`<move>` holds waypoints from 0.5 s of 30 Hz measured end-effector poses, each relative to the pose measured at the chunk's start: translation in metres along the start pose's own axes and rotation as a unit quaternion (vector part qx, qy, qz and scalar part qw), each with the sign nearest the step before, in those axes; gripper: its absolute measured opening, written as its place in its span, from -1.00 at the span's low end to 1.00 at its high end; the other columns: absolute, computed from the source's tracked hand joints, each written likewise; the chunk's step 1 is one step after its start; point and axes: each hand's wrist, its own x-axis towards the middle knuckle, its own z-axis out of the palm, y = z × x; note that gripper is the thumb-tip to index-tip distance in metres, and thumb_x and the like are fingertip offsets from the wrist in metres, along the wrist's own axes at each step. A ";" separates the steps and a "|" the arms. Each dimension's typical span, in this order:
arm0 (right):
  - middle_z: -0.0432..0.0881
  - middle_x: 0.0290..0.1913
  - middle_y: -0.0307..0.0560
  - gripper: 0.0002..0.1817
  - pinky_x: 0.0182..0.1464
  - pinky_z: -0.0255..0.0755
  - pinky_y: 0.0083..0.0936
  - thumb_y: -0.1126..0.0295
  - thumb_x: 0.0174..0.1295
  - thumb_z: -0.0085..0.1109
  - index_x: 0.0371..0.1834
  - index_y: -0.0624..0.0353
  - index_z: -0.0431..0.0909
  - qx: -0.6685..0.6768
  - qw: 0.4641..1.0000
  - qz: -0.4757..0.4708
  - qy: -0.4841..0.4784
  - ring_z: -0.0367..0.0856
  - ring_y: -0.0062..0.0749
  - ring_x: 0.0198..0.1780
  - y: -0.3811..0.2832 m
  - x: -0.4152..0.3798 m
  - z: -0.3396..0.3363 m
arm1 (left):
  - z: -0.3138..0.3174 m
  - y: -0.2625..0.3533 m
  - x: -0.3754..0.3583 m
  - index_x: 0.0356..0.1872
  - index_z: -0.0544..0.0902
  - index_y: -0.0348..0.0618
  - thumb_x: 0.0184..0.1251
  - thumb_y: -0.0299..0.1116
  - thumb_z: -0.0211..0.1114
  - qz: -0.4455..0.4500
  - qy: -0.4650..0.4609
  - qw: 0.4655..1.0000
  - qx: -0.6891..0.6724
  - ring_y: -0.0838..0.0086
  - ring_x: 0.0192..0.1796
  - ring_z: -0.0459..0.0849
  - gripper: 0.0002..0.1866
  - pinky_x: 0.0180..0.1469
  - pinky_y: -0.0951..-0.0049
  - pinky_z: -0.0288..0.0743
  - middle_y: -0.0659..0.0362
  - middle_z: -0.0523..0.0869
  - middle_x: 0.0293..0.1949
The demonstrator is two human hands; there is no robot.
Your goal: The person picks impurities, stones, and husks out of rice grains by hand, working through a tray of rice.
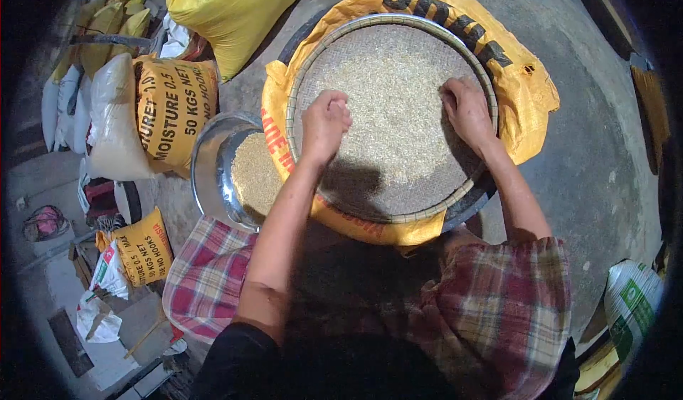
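A round woven winnowing tray [311, 64] with a bound rim holds a spread layer of pale grain [398, 108]. Over the left part of the tray is my left hand [327, 124], its fingers curled in toward the palm; what they hold, if anything, is hidden. My right hand [469, 112] is over the tray's right side, close to the rim, with thumb and fingers bent together and pointing inward. Whether grain is inside its grip cannot be seen. Shadows of both hands fall on the weave.
Beneath the tray lies a yellow printed sack [523, 90] over a dark round rim. At left, a steel basin [203, 165] holds brownish grain [255, 174]. Full sacks [178, 108] and a large yellow bag [235, 16] stand beyond it. A green-white sack [635, 304] lies far right.
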 end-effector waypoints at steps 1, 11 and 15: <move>0.50 -0.33 0.18 -0.89 -0.16 0.37 -0.14 0.51 0.11 0.14 -0.36 0.32 0.46 0.017 1.000 0.004 0.018 0.50 0.13 -0.23 0.000 0.000 0.000 | 0.003 0.002 0.009 -0.17 0.56 -0.31 0.28 -0.54 0.05 0.013 -0.012 1.000 -0.019 0.57 -0.43 0.60 -0.83 -0.35 0.60 0.51 0.14 0.63 -0.45; 0.52 -0.33 0.19 -0.94 -0.13 0.39 -0.14 0.55 0.11 0.08 -0.35 0.27 0.50 -0.014 1.000 0.017 0.004 0.51 0.12 -0.19 0.009 0.003 -0.002 | 0.060 0.023 0.061 -0.41 0.69 -0.27 0.05 -0.40 0.34 0.194 -0.069 0.955 0.213 0.22 -0.36 0.67 -0.85 -0.24 0.33 0.52 -0.06 0.68 -0.41; 0.52 -0.33 0.18 -0.93 -0.14 0.39 -0.14 0.52 0.11 0.10 -0.36 0.27 0.50 0.006 1.000 0.024 -0.011 0.51 0.13 -0.20 0.006 0.008 -0.007 | 0.063 0.037 0.062 -0.41 0.66 -0.27 0.07 -0.33 0.37 0.172 -0.092 0.951 0.238 0.33 -0.42 0.65 -0.81 -0.28 0.38 0.49 -0.01 0.66 -0.50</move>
